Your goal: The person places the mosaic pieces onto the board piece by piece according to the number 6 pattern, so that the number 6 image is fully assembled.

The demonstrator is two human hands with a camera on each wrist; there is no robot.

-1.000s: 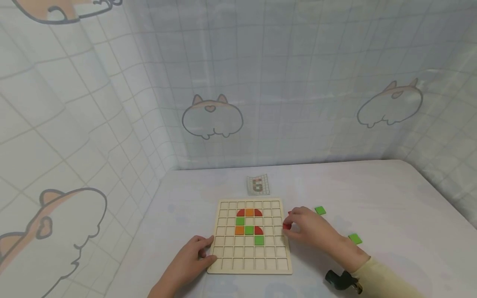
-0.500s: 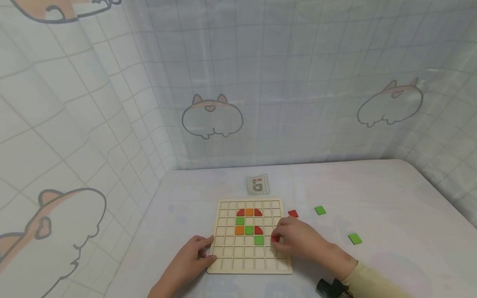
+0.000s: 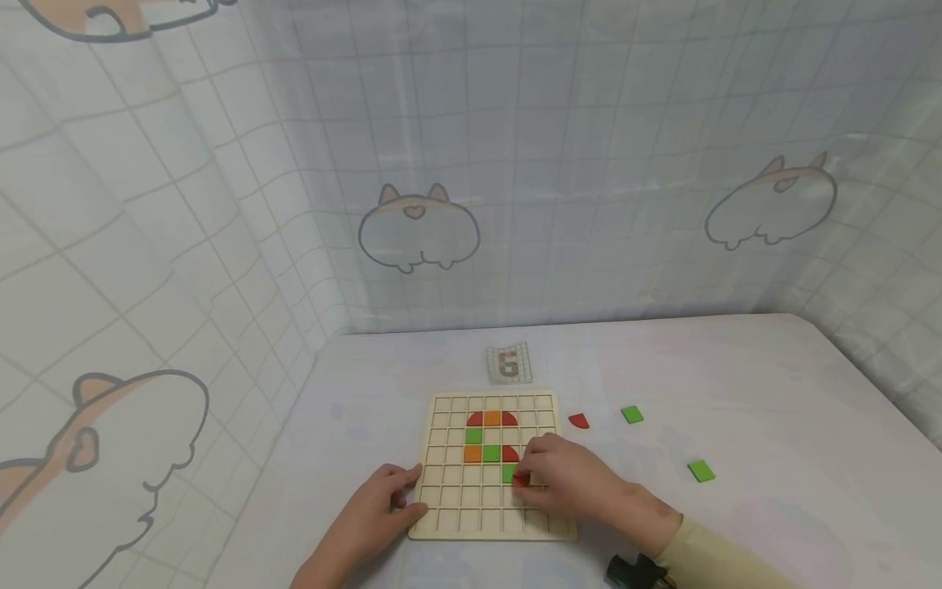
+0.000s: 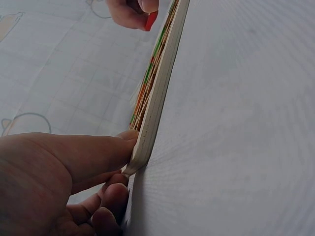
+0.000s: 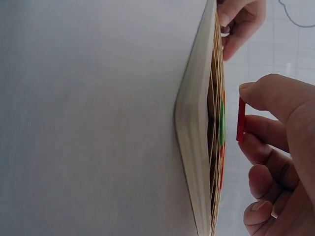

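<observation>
rh moved left, fingers pinching red pc, shape unclear; lh grips board

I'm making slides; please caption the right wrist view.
Right hand pinching a red piece above the gridded board, left hand at its edge.

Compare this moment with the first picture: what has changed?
The right hand's grip has carried a thin red piece leftward and toward the person, from the right edge of the square pale wooden grid board inward, near the lowest green square tile. Nothing was let go. A loose red quarter-circle piece, mostly hidden earlier, now shows. The left hand's grip at the board's left edge and the placed multicoloured tiles stayed put.
</observation>
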